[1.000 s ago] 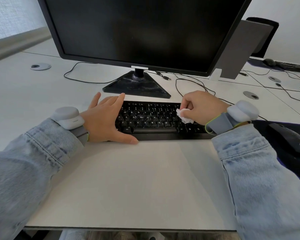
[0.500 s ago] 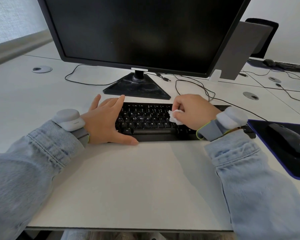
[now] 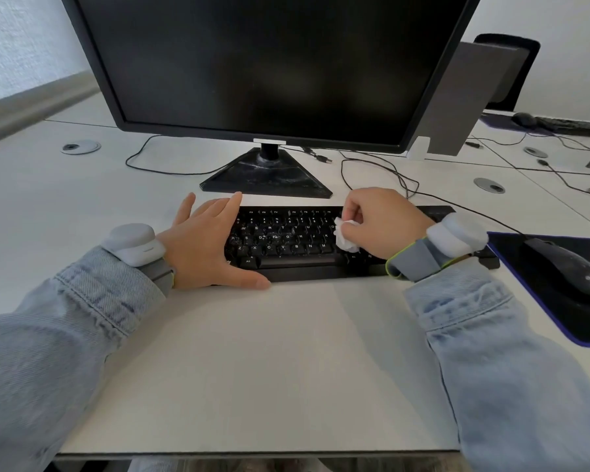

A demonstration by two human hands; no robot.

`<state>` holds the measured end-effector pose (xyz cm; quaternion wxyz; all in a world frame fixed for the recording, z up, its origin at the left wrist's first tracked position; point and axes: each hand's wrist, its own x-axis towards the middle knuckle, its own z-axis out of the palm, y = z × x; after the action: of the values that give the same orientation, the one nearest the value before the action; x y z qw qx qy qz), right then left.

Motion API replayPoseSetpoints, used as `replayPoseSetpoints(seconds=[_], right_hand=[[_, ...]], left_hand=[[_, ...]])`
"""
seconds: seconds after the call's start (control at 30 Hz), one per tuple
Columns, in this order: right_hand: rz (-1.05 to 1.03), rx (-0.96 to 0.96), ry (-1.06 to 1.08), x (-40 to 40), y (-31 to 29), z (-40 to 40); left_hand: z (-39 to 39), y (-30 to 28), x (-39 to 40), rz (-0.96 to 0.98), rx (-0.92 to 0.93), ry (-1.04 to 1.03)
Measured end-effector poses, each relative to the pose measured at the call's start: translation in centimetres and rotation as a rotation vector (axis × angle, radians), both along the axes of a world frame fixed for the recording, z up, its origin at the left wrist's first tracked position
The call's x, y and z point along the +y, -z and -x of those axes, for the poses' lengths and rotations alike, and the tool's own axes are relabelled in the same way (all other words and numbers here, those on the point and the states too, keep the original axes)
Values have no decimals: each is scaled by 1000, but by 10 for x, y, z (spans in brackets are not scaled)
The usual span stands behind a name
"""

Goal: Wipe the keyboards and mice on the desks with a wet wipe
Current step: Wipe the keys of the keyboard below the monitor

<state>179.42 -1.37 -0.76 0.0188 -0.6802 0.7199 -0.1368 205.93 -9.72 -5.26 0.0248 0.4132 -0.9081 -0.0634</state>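
Observation:
A black keyboard lies on the white desk in front of the monitor. My left hand rests flat on the keyboard's left end, fingers straight, thumb along its front edge. My right hand pinches a crumpled white wet wipe and presses it on the keys right of the middle. The keyboard's right part is hidden under that hand and wrist. A black mouse sits on a dark mouse pad at the right, untouched.
A large dark monitor on a black stand rises just behind the keyboard. Cables trail across the desk behind my right hand. Another keyboard and mouse lie on the far right desk. Grey cable grommets dot the desk.
My right hand slid the wipe left across the keys, then back slightly right and further from me. My left hand stayed in place.

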Motion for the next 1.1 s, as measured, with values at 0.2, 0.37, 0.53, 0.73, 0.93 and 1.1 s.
replayPoseSetpoints(seconds=[0.2,0.37,0.53,0.73,0.93,1.1], right_hand=[[33,-60,-8,12,14,-17],[134,-96,-64,14,30,-60],[200,-65,105,17,39,-61],[209,-148,20,21,39,-62],[246,-147,-127,17,45,-114],[237,-149,-138,18,43,-113]], left_hand=[[1,2,1,13,20,5],[2,-1,4,8,22,-4],[1,-2,5,6,35,-13],[2,-2,7,4,50,-21],[3,-2,7,9,73,-21],[4,1,4,21,70,-22]])
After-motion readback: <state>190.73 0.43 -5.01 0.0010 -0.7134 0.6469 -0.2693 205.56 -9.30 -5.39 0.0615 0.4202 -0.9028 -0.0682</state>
